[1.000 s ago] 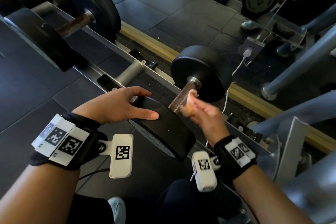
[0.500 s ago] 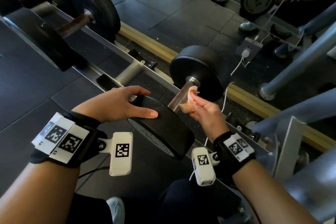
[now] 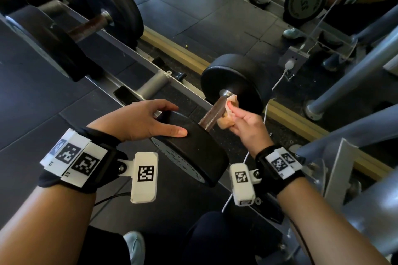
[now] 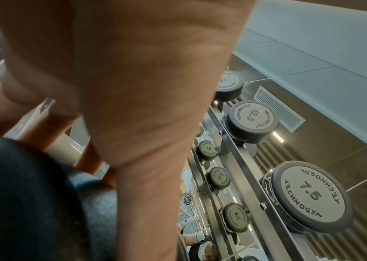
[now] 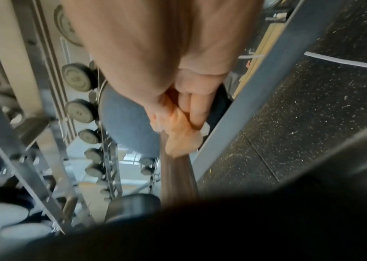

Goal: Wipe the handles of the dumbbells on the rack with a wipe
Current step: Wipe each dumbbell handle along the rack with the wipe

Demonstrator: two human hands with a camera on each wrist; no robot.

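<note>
Readable writing first: in the left wrist view we see rack dumbbell end caps marked "TECHNOGYM" with "7.5" [image 4: 311, 197] and "12.5" [image 4: 251, 120], lettering mirrored or upside down from that angle; smaller caps behind repeat the numbers but are too small to confirm beyond that. In the head view a mirrored dumbbell cap [image 3: 304, 0] at top right shows digits we cannot read surely. The dumbbell [image 3: 212, 114] we are working on lies across the rack rails [image 3: 137, 49], long axis running from near-left head up to far-right head, handle [image 3: 212, 112] brown and knurled. Our left hand [image 3: 137, 121] rests on top of the near head [image 3: 193, 146], fingers fairly straight, thumb laid flat on the rubber, grip released. Our right hand [image 3: 245, 122] has its grip clenched on a crumpled pale orange wipe [image 3: 227, 114], pressed against the right side of the handle, near the far head [image 3: 234, 79]. The right wrist view adds what the head view hides: fingers [image 5: 195, 106] curled over the wipe [image 5: 181, 139], wipe touching the bar [image 5: 178, 174], though blurred. A second dumbbell [image 3: 86, 23] sits further left on the rack, same orientation. A white cable [image 3: 280, 79] runs to a wall plug behind.
</note>
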